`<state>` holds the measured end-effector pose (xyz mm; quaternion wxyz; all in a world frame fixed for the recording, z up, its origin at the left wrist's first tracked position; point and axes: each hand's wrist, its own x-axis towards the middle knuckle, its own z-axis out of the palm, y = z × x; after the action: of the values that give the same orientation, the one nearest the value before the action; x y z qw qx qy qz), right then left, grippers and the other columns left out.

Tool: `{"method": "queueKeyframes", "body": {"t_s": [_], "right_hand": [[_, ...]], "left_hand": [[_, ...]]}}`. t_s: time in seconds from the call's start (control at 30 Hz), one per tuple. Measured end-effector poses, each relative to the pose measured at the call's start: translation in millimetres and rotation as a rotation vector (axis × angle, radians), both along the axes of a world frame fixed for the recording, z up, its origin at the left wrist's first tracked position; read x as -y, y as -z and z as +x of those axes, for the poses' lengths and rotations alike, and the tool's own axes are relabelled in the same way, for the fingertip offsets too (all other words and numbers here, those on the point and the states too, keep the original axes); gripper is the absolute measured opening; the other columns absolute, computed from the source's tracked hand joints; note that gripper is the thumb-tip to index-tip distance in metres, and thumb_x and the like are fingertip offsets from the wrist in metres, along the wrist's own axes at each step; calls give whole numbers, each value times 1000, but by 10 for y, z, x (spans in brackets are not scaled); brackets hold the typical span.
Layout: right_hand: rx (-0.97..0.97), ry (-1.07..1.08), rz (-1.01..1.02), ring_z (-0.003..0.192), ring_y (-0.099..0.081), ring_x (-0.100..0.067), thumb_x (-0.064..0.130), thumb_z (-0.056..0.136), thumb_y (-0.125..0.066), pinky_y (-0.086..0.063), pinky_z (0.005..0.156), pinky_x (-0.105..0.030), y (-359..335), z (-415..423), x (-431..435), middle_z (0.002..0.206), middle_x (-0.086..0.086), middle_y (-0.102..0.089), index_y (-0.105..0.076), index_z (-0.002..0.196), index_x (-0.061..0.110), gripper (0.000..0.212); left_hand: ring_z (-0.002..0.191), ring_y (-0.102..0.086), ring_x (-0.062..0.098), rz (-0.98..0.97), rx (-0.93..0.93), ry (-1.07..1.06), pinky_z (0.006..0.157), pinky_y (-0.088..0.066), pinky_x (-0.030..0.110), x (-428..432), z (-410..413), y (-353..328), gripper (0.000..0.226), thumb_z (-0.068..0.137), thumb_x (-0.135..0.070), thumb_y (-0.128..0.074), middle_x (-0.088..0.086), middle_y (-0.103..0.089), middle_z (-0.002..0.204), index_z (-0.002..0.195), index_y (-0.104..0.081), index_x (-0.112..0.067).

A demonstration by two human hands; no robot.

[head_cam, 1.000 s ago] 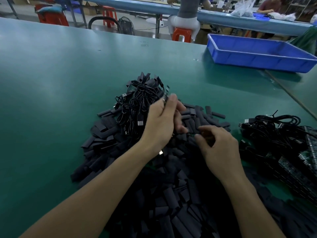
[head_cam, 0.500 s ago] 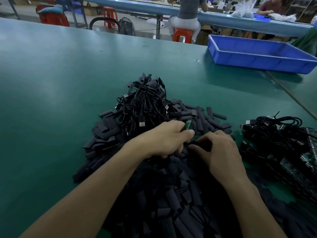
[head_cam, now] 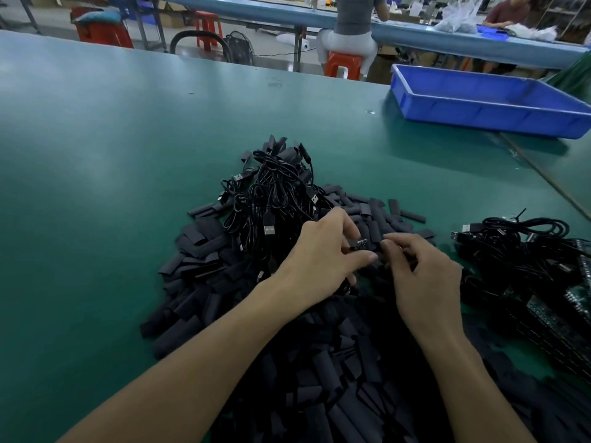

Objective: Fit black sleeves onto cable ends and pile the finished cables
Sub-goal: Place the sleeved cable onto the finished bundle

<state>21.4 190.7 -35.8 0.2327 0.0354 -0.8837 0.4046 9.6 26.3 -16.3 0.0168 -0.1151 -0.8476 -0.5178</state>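
A broad heap of flat black sleeves covers the green table in front of me. On its far side lies a tangle of black USB cables. My left hand pinches a cable end with a small dark circuit piece showing past its fingertips. My right hand is just to the right, fingers curled and pinching a black sleeve near that end; the sleeve is mostly hidden. A second pile of black cables lies at the right.
A blue plastic tray stands at the back right. Dark boards with cables lie near the right edge. Behind the table a person sits on an orange stool at another bench. Bare green tabletop spreads to the left.
My left hand came down from the cable tangle to the sleeve heap and now holds a cable end out toward my right hand, which has lifted slightly with a sleeve.
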Motion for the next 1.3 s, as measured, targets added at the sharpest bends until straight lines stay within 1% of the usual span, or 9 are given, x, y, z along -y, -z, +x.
{"method": "queueKeyframes", "body": {"t_s": [0.1, 0.2, 0.27, 0.4, 0.5, 0.77, 0.87, 1.13, 1.3], "right_hand": [[7, 27, -54, 81, -57, 18, 26, 93, -68, -37, 70, 3, -19, -9, -17, 84, 25, -60, -70, 108, 23, 16], [61, 19, -43, 85, -60, 6, 22, 92, -70, -39, 76, 0, -14, -16, -41, 91, 19, -65, -72, 110, 22, 18], [80, 18, -49, 90, -63, -1, 23, 90, -72, -43, 81, -10, -16, -19, -46, 91, 17, -67, -73, 109, 23, 19], [82, -37, -99, 85, -63, 11, 30, 88, -74, -43, 74, -2, -20, -22, -28, 87, 28, -65, -75, 107, 27, 20], [97, -89, -130, 85, -65, 9, 34, 84, -76, -48, 74, -6, -2, -18, -14, 90, 26, -67, -74, 110, 28, 26], [0, -165, -271, 89, -69, 3, 47, 74, -70, -55, 81, -16, -68, 15, 42, 91, 27, -71, -67, 99, 47, 25], [-15, -195, -273, 86, -71, -2, 46, 75, -70, -56, 81, -20, -65, 23, 63, 89, 26, -72, -67, 98, 46, 23], [-46, -222, -302, 74, -72, -2, 40, 78, -70, -53, 71, -12, -39, 10, 67, 83, 23, -73, -70, 94, 41, 16], [-46, -226, -304, 72, -72, -4, 39, 80, -71, -56, 71, -17, -28, 11, 86, 83, 20, -74, -71, 93, 40, 12]], "left_hand": [[47, -66, 8, 16, 3, -24, 49, -54, 20, -18, 6, 17, 18, 91, -24, -74, 0, -68, 60, 84, -58, -18], [48, -67, 14, 94, 67, -42, 46, -54, 24, -21, -12, 0, 15, 96, -19, -65, 2, -69, 62, 84, -60, -13], [50, -68, 17, 134, 83, -62, 47, -52, 22, 24, -38, -10, 15, 100, -15, -60, 4, -70, 64, 86, -59, -12], [50, -66, 18, 269, 160, -67, 47, -50, 20, 147, -94, -47, 15, 103, -15, -55, 5, -70, 65, 90, -59, -9], [49, -64, 16, 353, 240, -35, 46, -49, 20, 184, -119, -78, 19, 104, -17, -53, 3, -70, 62, 89, -59, -7], [53, -60, 15, 382, 259, -88, 54, -57, 28, 185, -153, -39, 20, 91, -26, -73, 1, -61, 62, 74, -76, -18], [53, -60, 16, 397, 250, -108, 54, -56, 29, 174, -143, -38, 18, 90, -26, -74, 4, -62, 65, 74, -78, -19], [49, -62, 13, 488, 269, -151, 50, -52, 21, 161, -116, -99, 13, 95, -10, -68, 0, -66, 56, 84, -69, -4], [46, -61, 11, 562, 305, -153, 47, -50, 19, 158, -106, -152, 14, 96, -8, -66, 1, -66, 56, 84, -67, -1]]}}
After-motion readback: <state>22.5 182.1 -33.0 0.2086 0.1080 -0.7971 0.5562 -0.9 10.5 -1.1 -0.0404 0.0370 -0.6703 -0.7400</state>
